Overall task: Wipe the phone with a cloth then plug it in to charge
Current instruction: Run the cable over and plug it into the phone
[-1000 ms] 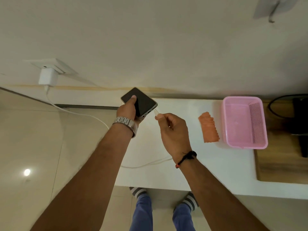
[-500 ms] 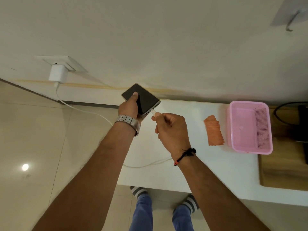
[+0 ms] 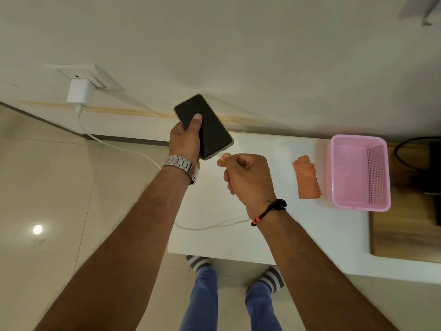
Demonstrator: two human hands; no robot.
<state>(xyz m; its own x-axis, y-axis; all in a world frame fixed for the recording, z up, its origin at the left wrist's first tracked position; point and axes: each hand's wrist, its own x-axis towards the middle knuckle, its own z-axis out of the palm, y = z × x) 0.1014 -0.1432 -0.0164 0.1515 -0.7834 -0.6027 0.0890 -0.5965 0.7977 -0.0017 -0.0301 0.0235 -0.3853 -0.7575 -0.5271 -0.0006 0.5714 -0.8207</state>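
From the head camera, the left hand grips the phone above the far left corner of the white table, thumb laid on the dark screen. The phone's long axis runs diagonally: its top end points up and left toward the wall, its bottom end down and right toward the right hand. That hand is curled around the white charging plug, pinching it at the phone's bottom edge; the plug touches the port, though whether it is fully seated is hard to tell. The charging cable loops across the table and runs left to the white charger in the wall socket. The orange cloth lies near the table's right edge, just beside the pink basket. Against half a second ago, the phone now shows more of its screen and stands more lengthwise, and the plug has closed onto the port.
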